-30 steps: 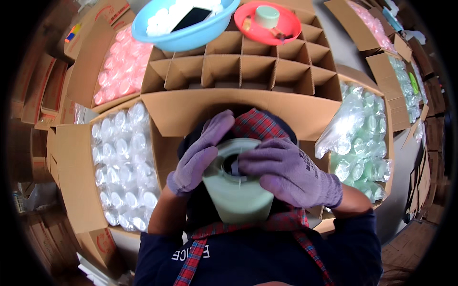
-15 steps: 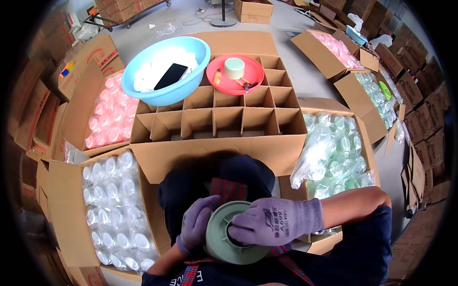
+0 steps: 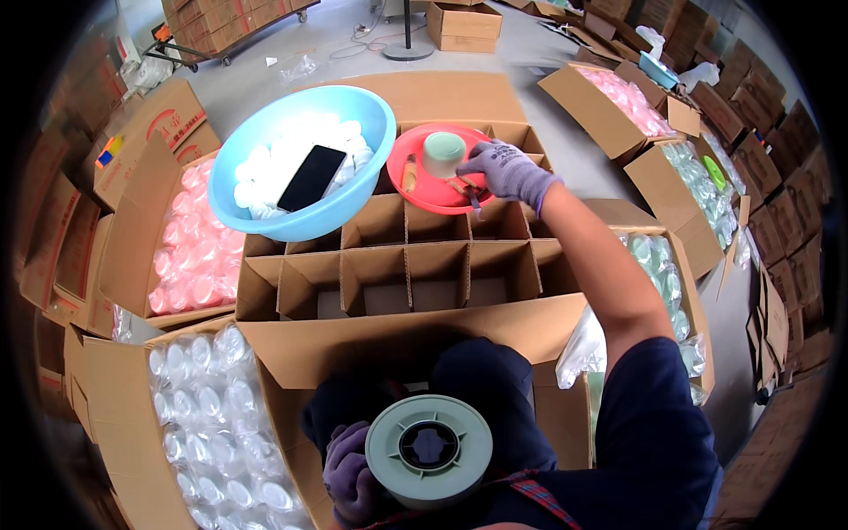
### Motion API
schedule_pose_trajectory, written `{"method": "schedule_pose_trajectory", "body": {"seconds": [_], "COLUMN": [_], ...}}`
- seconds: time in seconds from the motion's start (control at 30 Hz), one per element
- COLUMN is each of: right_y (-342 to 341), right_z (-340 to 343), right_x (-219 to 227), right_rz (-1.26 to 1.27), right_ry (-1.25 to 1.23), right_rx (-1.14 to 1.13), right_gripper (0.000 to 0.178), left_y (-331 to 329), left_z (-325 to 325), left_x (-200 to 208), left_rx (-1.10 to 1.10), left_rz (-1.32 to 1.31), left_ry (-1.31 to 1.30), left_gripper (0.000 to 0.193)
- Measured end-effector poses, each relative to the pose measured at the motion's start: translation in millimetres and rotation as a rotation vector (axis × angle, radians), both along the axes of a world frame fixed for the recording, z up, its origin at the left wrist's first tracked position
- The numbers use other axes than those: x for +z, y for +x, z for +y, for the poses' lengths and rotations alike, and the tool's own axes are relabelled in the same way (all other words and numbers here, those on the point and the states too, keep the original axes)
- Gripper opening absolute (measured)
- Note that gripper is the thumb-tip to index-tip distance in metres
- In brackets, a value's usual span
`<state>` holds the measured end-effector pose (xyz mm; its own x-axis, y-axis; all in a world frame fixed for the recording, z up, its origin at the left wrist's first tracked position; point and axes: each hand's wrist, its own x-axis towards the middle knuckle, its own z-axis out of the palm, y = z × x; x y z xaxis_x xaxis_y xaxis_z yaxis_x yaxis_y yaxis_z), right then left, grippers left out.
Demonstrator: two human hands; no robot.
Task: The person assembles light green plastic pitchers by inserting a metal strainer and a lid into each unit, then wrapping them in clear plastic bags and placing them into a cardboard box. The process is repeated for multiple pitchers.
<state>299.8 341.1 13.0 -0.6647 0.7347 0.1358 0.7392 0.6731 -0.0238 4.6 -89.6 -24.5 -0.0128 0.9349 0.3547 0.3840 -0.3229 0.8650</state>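
Observation:
My left hand, in a purple-grey glove, curls around the left side of a grey-green round plastic piece over my lap. That piece has a wide rim, and ribs surround a dark hole in its middle. My right hand, gloved alike, is stretched over the red round tray. Its thumb and forefinger look slightly apart beside a pale green cup-shaped part; whether they touch it is unclear. A yellow-handled tool and small dark-tipped tools lie in the tray.
A blue basin of white parts, with a black phone on top, sits with the tray on a divided carton. Cartons of bagged clear, pink and green containers stand around it.
My right hand has left the middle of the grey-green piece and reached forward to the red tray. My left hand still holds the piece, its ribbed side now facing up.

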Motion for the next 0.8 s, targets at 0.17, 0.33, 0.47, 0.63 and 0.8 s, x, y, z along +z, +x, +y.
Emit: {"method": "schedule_pose_trajectory", "body": {"seconds": [0.17, 0.33, 0.47, 0.63, 0.8], "right_y": [-5, -60, -44, -32, -45], "right_z": [35, 7, 26, 30, 26], "right_x": [-44, 1, -19, -50, -33], "right_rz": [-0.036, -0.017, -0.084, -0.189, -0.282], "right_ry": [-0.384, -0.416, -0.287, -0.277, -0.361], "right_rx": [0.129, -0.089, -0.224, -0.259, -0.307], "right_gripper": [0.023, 0.025, 0.036, 0.039, 0.049], "left_y": [-2, -5, -5, -6, -7], "left_z": [9, 12, 14, 9, -5], "left_x": [-4, -7, -6, -9, -7], "left_rx": [0.032, 0.047, 0.037, 0.087, 0.091], "left_rz": [0.025, 0.039, 0.035, 0.065, 0.084], "left_ry": [0.045, 0.08, 0.117, 0.097, -0.028], "left_gripper": [0.026, 0.022, 0.019, 0.019, 0.016]}}
